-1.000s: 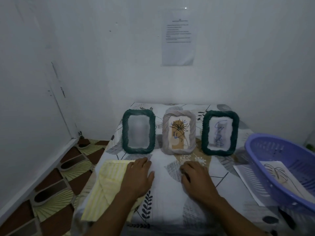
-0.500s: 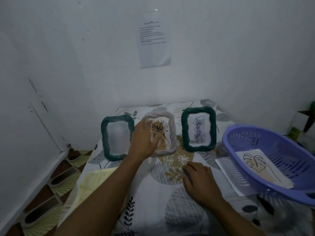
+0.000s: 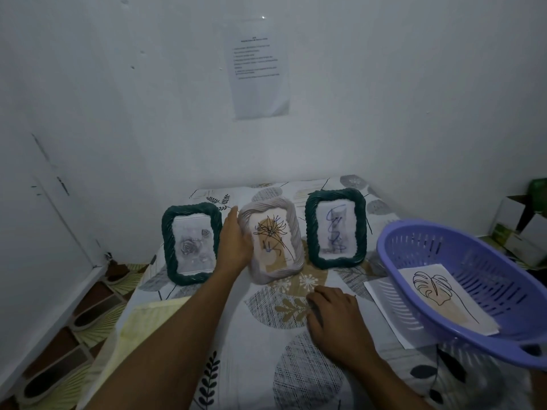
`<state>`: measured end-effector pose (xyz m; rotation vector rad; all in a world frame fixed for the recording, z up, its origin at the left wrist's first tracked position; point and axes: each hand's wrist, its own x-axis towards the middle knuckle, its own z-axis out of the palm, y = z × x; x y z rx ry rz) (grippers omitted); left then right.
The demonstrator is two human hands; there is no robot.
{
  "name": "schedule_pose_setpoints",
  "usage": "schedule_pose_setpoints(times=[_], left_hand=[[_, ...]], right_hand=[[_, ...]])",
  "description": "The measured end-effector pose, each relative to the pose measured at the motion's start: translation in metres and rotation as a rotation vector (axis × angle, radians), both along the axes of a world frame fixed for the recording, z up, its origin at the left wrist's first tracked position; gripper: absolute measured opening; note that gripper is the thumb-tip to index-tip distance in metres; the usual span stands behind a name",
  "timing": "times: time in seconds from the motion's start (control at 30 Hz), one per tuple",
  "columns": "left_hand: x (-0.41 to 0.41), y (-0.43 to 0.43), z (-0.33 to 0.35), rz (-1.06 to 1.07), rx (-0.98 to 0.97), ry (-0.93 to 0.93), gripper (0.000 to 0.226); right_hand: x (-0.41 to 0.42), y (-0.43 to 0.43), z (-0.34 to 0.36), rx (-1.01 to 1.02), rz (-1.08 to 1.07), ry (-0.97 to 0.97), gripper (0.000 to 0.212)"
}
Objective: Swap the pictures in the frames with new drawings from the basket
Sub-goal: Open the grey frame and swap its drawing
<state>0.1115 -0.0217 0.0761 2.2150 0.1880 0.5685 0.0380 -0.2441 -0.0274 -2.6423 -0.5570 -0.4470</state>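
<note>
Three picture frames stand in a row at the back of the table. My left hand (image 3: 235, 243) grips the left edge of the middle grey-white frame (image 3: 273, 239), which holds a spiky flower drawing and leans tilted. A dark green frame (image 3: 191, 244) with a rose picture stands to its left. Another dark green frame (image 3: 336, 228) with a blue scribble stands to its right. The purple basket (image 3: 461, 287) at the right holds a leaf drawing (image 3: 444, 300). My right hand (image 3: 337, 319) rests palm-down on the tablecloth in front of the frames.
A loose white sheet (image 3: 381, 303) lies under the basket's left side. A folded yellow cloth (image 3: 133, 329) lies at the table's front left. White walls close in behind and at the left, with a printed notice (image 3: 259, 69). Tiled floor (image 3: 88, 315) lies below left.
My left hand left the yellow cloth, reached forward and took hold of the middle frame, which is now tilted. My right hand stayed on the tablecloth.
</note>
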Motion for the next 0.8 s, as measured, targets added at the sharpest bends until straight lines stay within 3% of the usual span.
schedule_pose_setpoints(times=[0.3,0.47,0.67,0.8], left_hand=[[-0.039,0.012,-0.007,-0.087,-0.434,0.063,0.027],[-0.068,0.020,-0.004,-0.104,-0.471,0.046,0.026],[-0.100,0.001,0.015,-0.155,-0.500,-0.008,0.015],[-0.117,-0.017,0.027,-0.228,-0.562,-0.041,0.011]], right_hand=[[-0.008,0.001,0.013,0.007,0.068,0.021,0.027],[-0.010,0.005,0.032,0.034,0.045,0.047,0.037],[-0.020,0.043,0.091,0.332,0.147,0.019,0.031],[-0.037,0.063,0.112,0.414,0.187,0.019,0.024]])
